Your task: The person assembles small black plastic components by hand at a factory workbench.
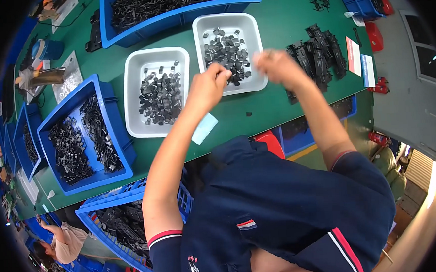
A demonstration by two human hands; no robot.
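My left hand [208, 88] is over the near left edge of a white plastic tray [226, 17]. Its thumb and fingers are pinched together; whatever lies between them is too small to make out. Inside that tray is a loose pile of small black plastic pieces [228, 50]. My right hand [277, 66], blurred by motion, is at the tray's right rim, and its fingers cannot be read. To the left stands a second white tray [129, 94], with similar small black pieces [160, 97] in it. Long black plastic parts [317, 57] lie stacked right of my right hand.
A large blue bin [182, 13] of black parts stands behind the trays. Another blue bin [123, 153] sits left. A light blue cloth or paper [204, 129] and one stray black piece [249, 114] lie near the table's front edge. Below is a blue crate [97, 226]; a person [68, 245] is at lower left.
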